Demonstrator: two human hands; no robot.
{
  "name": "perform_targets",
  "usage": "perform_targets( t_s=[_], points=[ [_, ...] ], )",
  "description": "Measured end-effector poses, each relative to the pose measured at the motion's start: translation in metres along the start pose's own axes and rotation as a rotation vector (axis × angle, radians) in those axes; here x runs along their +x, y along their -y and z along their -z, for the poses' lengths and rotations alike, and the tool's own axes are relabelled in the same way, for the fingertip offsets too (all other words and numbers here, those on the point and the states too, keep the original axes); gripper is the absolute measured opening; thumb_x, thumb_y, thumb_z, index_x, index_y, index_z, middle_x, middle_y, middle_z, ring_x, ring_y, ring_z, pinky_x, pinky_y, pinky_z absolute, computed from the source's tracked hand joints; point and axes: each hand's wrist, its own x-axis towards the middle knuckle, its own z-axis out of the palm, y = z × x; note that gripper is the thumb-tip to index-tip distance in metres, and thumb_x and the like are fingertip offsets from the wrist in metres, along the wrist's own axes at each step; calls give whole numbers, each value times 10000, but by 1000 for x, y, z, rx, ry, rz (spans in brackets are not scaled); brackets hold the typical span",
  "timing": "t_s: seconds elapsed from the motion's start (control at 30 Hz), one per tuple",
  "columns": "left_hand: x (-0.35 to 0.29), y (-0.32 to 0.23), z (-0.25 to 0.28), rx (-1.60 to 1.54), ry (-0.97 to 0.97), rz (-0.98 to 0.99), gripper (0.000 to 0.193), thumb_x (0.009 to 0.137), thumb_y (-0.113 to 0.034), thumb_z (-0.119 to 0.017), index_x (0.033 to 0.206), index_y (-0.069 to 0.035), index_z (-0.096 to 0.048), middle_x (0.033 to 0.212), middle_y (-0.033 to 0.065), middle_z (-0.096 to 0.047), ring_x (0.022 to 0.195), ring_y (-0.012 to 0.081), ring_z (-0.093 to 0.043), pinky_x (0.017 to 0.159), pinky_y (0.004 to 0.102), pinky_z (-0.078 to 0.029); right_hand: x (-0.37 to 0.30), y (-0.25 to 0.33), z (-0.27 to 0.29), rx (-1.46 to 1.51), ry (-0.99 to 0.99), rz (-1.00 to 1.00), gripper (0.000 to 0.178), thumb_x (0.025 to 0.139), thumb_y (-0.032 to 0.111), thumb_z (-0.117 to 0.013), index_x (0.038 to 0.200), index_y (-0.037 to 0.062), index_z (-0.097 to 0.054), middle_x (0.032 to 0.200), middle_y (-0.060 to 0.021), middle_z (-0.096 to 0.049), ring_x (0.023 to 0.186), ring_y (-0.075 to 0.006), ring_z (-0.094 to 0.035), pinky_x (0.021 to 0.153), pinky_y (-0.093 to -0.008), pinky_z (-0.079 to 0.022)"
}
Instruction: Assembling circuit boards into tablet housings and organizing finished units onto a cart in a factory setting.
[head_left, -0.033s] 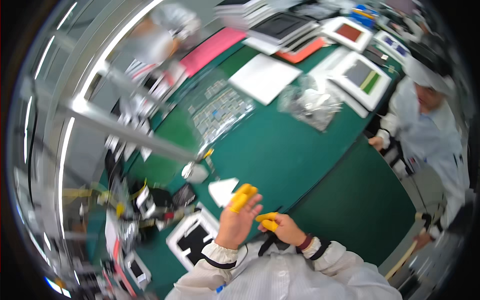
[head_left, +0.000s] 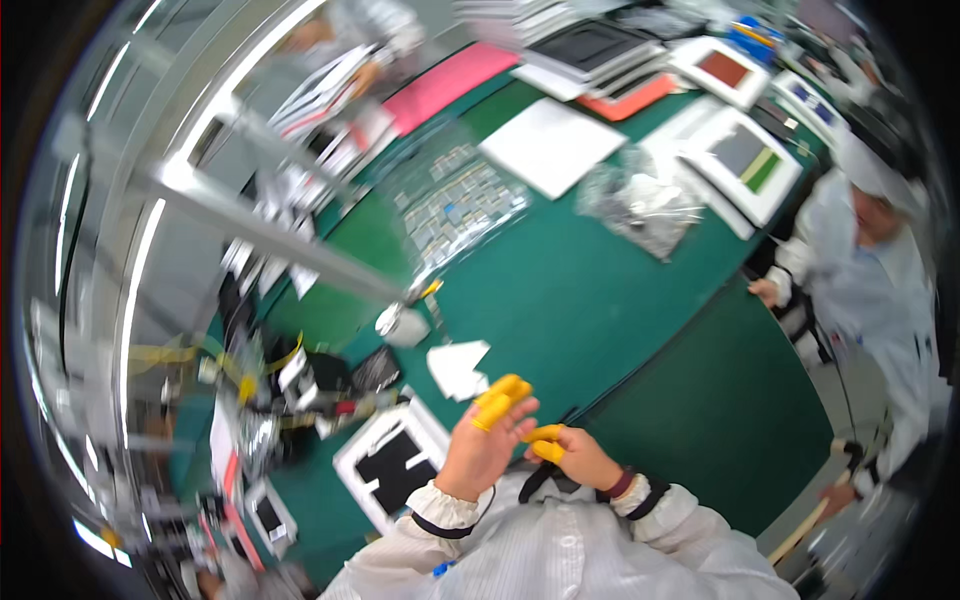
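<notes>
Yellow finger cots point(head_left: 503, 396) sat on fingers of both hands, right at the near side of the green table point(head_left: 560, 300)! The left hand point(head_left: 482, 450) was loosely spread, palm showing, with nothing visible in its hold. Just beside it, the right hand point(head_left: 585, 460) had thumb and forefinger bent close; whether they pinched anything, you couldn't tell. Near the left fingertips lay a white paper piece point(head_left: 458, 370), and leftward, a white frame with black centre point(head_left: 400, 478). Farther out: a crumpled clear plastic bag point(head_left: 645, 212), then a co-worker point(head_left: 865, 270) over on the right.
</notes>
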Motion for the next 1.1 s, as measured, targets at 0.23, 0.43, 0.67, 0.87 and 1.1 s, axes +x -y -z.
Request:
perform_targets(
  t_s=[0.23, 0.43, 0.67, 0.87, 1.1],
  points=[
    [-110, 11, 53, 381, 63, 152, 407, 961, -152, -523, 1330, 2, -447, 1304, 105, -522, 1174, 201, -522, 998, 299, -395, -33, -60, -4, -561, 219, -220, 308, 911, 199, -592, 1151, 7, -616, 993, -101, -658, 907, -165, -608, 806, -292, -478],
    [-134, 2, 104, 456, 103, 146, 432, 949, -128, -551, 1340, 14, -433, 1291, 92, -529, 1165, 165, -517, 1012, 273, -375, -3, -92, -42, -660, 329, -367, 371, 922, 284, -542, 1151, 0, -613, 1096, -152, -637, 1013, -252, -605, 883, -327, -457],
    [-118, -24, 155, 268, 271, 192, 415, 962, -122, -515, 1348, 7, -434, 1320, 111, -519, 1192, 205, -517, 1033, 324, -373, 20, -138, -98, -727, 352, -285, 345, 935, 296, -506, 1086, 6, -618, 992, -196, -648, 909, -298, -615, 792, -370, -470],
    [-118, -16, 169, 480, 388, 289, 428, 961, -142, -517, 1347, 20, -425, 1313, 149, -520, 1168, 222, -545, 980, 307, -421, -4, -131, -115, -756, 207, -395, 418, 921, 364, -483, 1077, 1, -622, 1022, -205, -640, 939, -352, -609, 816, -409, -466],
    [-126, 44, 139, 458, 307, 292, 384, 956, -96, -513, 1319, 20, -470, 1294, 158, -534, 1177, 207, -523, 988, 305, -417, -58, -188, -67, -732, 5, -323, 411, 906, 335, -524, 1112, -11, -607, 1061, -207, -642, 977, -344, -608, 844, -392, -468]
  ],
)
